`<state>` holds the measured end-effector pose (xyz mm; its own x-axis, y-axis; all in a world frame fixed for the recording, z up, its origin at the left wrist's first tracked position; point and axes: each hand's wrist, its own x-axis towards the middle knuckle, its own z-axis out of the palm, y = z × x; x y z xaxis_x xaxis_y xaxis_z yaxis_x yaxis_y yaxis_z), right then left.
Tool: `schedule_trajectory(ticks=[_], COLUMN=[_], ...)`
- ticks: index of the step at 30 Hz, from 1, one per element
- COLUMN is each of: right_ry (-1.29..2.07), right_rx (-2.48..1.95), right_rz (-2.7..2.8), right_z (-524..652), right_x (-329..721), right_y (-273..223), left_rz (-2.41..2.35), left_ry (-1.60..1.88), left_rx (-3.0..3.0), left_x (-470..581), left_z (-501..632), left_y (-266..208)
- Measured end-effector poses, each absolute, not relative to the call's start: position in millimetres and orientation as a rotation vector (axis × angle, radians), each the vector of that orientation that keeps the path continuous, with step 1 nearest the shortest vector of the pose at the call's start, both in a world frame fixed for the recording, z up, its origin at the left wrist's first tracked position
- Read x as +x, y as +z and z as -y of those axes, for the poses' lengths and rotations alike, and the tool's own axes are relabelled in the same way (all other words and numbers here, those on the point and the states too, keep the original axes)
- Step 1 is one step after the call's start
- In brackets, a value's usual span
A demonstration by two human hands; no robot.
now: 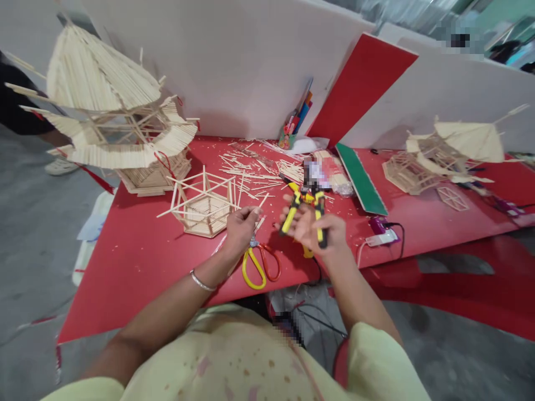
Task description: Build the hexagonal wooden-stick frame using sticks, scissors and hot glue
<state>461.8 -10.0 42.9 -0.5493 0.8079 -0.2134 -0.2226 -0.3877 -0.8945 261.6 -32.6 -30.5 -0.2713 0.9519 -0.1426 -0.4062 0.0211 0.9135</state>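
Between the thumb and fingers of my left hand is a thin wooden stick, its tip pointing up and to the right. My right hand holds wire-stripping pliers with yellow and black handles, the handles spread apart and the jaws facing away from me. Some fingers of that hand are loosely spread behind the handles. Below and between my hands lie scissors with one yellow and one red handle loop. Left of my left hand stands a small hexagonal stick frame, unroofed, with upright posts.
A large stick pavilion stands at the back left, and a smaller pavilion at the right. Loose sticks are scattered behind my hands. A pen holder, a green board and a white plug strip are also on the red table.
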Motion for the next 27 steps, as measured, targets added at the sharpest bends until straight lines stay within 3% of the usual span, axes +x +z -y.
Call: schedule_trajectory(ticks=[4,10,13,21,27], right_ry=[1.900,0.986,0.763,0.592,0.738], right_rx=[-1.161,-1.626,-1.672,-1.622,-1.524], right_rz=[1.282,2.143,2.379,2.617,2.584], right_z=[46.5,26.5,12.6,-13.4,-23.4], right_x=[468.3,500.3,501.2,483.2,484.4], right_y=[39.7,44.0,46.5,50.5,47.2], left_rz=[-1.140,-1.117,-1.150,-1.213,-1.243], left_ry=[1.538,1.579,1.600,1.631,1.620], left_rx=[0.684,0.723,0.756,0.925,0.932], left_x=[269.9,283.0,289.1,292.0,292.8], left_z=[22.1,10.4,6.7,1.6,-1.4], left_y=[-35.0,-36.5,-33.8,-12.5,-3.6])
